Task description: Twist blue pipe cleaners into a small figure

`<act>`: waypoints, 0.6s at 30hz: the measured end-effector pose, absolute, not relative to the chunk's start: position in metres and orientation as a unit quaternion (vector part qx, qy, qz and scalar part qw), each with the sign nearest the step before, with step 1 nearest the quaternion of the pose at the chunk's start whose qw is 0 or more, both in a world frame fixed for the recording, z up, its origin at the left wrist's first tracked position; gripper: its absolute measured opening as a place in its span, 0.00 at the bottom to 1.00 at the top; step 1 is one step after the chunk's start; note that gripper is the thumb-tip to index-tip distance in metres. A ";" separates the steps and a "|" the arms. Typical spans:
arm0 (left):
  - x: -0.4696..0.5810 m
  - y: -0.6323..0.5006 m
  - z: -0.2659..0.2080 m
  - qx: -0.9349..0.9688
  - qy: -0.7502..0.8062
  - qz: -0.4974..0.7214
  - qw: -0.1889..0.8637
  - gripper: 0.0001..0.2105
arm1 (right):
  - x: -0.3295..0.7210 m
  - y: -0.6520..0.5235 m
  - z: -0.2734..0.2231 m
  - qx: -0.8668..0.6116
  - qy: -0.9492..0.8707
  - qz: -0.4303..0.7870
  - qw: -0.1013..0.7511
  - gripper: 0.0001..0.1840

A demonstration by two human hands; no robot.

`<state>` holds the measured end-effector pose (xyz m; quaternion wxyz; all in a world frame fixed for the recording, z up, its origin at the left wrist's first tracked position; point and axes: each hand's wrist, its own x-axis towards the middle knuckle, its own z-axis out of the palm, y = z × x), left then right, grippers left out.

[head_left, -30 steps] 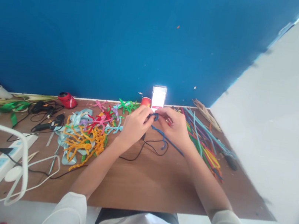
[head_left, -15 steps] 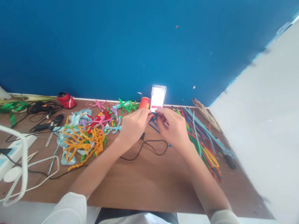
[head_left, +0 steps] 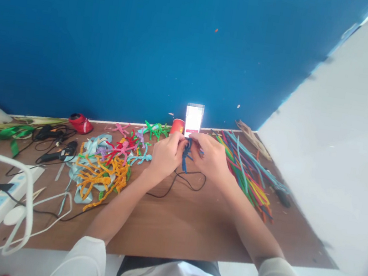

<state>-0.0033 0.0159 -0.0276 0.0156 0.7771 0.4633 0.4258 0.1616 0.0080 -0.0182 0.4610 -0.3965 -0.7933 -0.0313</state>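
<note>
Over the far middle of the brown counter point(head_left: 173, 228), both forearms reach forward from pale sleeves and angle inward, so that the hands nearly meet just in front of an upright phone point(head_left: 193, 123) and a red cup point(head_left: 178, 126). Between the fingertips, held clear of the counter, are some twisted blue strands point(head_left: 185, 160). The left hand point(head_left: 166, 156), back upward and wrist bent inward, pinches them near the top with thumb and forefinger. The right hand point(head_left: 213, 157) arches over from the other side, fingers curled in against them; whether its thumb and forefinger are closed on them I cannot tell.

Half a second ago the blue lengths slanted off beneath the right hand; now a couple of ends hang down between the two hands, toward the black cable point(head_left: 193, 183). The loose colored stems point(head_left: 249, 177) on the right and the orange bundle point(head_left: 105, 177) on the left lie as they did.

The fingers cover the upper part of the blue piece, so its twist is hard to make out. Pixelation masks the top of the phone, and the left hand hides the cup's base.
</note>
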 end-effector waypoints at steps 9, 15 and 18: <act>-0.002 0.010 -0.019 0.786 0.460 0.401 0.099 0.05 | 0.163 0.007 -0.016 -0.403 -0.808 -0.079 0.423 0.13; -0.004 0.010 -0.015 0.772 0.442 0.416 0.190 0.06 | 0.165 0.009 -0.016 -0.403 -0.803 -0.035 0.438 0.14; -0.005 0.011 -0.014 0.748 0.428 0.438 0.257 0.07 | 0.166 0.011 -0.015 -0.403 -0.780 0.061 0.475 0.13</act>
